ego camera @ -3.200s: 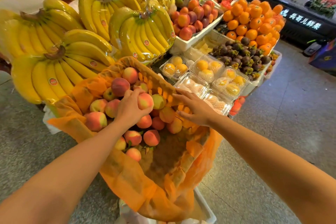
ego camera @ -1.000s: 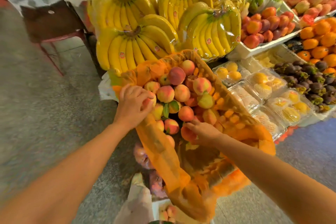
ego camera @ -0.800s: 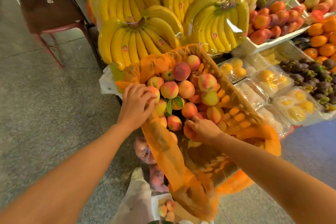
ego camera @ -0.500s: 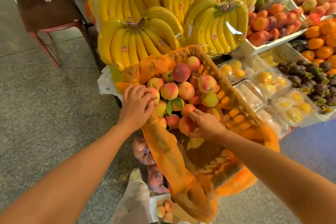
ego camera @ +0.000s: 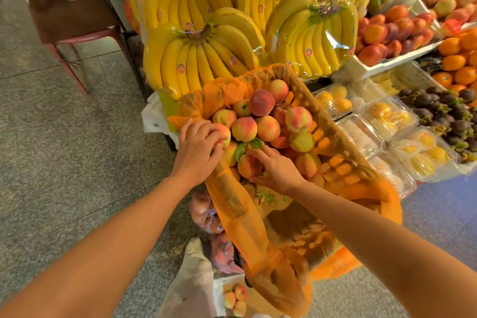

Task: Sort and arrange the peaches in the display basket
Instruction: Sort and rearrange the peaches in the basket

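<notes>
Pink-and-yellow peaches — heaped at the far end of a woven display basket lined with orange mesh netting. Right hand, fingers curled round a rosy peach at the heap's near edge; left hand, fingers curled over a pale blushed peach at the heap's left edge, against the netting. Surrounding stock — wrapped bunches of yellow bananas just behind the basket, clear plastic boxes of yellow fruit to its right, dark purple mangosteens beyond those.
</notes>
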`<state>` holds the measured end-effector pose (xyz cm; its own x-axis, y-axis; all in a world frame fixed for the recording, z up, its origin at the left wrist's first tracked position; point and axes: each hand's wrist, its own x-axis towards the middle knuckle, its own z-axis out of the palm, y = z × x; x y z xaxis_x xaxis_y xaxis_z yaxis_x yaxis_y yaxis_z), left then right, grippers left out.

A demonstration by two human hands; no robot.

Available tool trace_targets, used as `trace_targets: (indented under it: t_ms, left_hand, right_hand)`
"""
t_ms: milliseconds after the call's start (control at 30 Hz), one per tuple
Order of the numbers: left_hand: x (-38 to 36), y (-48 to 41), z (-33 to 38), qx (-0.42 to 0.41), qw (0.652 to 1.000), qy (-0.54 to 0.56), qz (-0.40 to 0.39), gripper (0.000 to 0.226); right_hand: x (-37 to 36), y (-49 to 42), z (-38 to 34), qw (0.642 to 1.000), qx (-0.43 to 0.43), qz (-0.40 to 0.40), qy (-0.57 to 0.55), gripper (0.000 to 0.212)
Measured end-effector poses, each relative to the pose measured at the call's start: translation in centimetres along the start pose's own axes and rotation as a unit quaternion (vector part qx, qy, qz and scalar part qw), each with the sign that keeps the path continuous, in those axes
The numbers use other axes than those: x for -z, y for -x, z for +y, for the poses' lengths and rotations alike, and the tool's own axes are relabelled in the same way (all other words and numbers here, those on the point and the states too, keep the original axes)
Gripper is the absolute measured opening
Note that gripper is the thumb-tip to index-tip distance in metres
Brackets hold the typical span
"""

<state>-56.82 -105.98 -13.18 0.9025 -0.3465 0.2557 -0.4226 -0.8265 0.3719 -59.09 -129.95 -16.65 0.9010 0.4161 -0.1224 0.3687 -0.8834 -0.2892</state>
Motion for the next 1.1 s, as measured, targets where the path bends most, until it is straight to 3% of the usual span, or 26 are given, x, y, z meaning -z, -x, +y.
trace_targets:
  t_ms: [133,300,367,567,900,967,1100]
  left_hand:
    - [-0.1,0.2,-0.5,0.037,0.999,0.001,0.000,0.053]
    - [0.2,-0.4,-1.3,0.094,0.995,0.000,-0.015,0.080]
    - [0.4,-0.8,-1.6,0.112,0.994,-0.002,-0.015,0.083]
    - [0.4,-0.8,-2.9,0.129,0.991,0.028,-0.030,0.086]
    - [0.4,-0.9,-2.9,0.123,0.989,0.083,-0.014,0.087]
    - [0.4,-0.9,-2.7,0.126,0.990,0.064,-0.012,0.086]
    - [0.3,-0.8,-1.8,0.115,0.993,0.022,0.001,0.081]
  right_hand:
    - [1.5,-0.6,-0.1,0.997,0.022,0.031,-0.067,0.068]
    - [5.5,-3.8,-1.7,0.969,0.050,0.178,-0.166,0.065]
    - [6.6,-6.1,-2.9,0.966,0.046,0.198,-0.161,0.066]
    - [5.8,-11.0,-4.2,0.987,0.030,0.146,-0.068,0.066]
    - [5.6,-12.1,-4.4,0.976,0.030,0.126,-0.173,0.051]
    - [5.9,-11.1,-4.2,0.977,0.049,0.131,-0.160,0.050]
    - [5.6,-6.4,-3.1,0.972,0.111,0.127,-0.161,0.029]
